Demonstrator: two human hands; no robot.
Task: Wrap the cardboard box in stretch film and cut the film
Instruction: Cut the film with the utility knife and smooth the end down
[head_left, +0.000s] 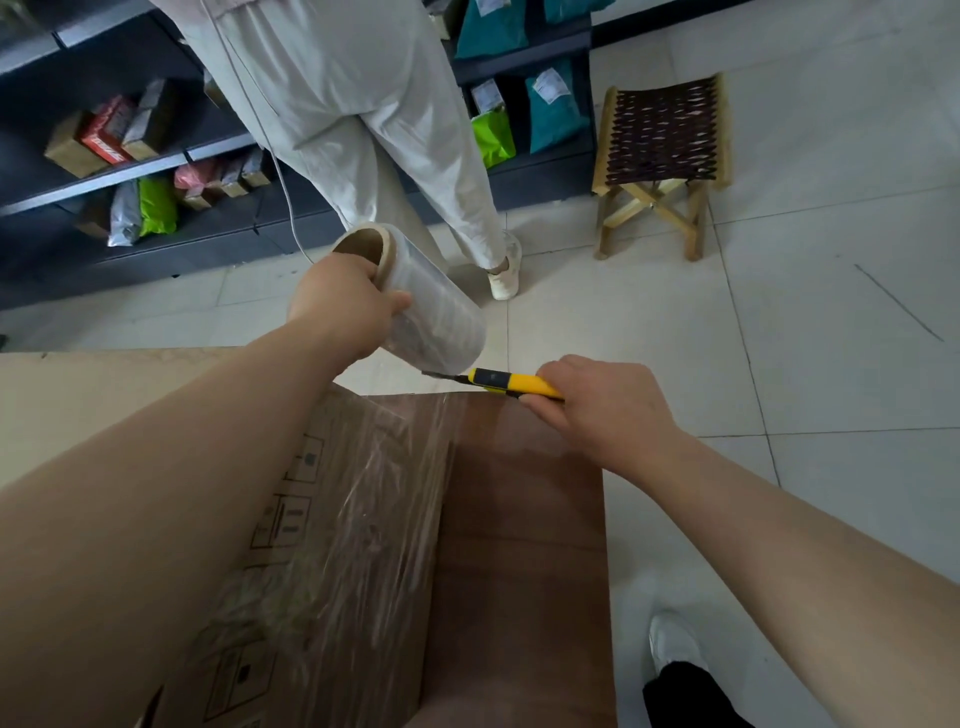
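Note:
A large cardboard box fills the lower middle, its left side and top covered in wrinkled stretch film. My left hand grips the stretch film roll by its cardboard core, held tilted above the box's far edge. My right hand holds a yellow utility knife, its blade tip pointing left and touching the film just under the roll.
Another person in light trousers stands close behind the roll, facing dark shelves of parcels. A wooden folding stool stands at the back right on the tiled floor. A flat cardboard sheet lies left. My shoe is lower right.

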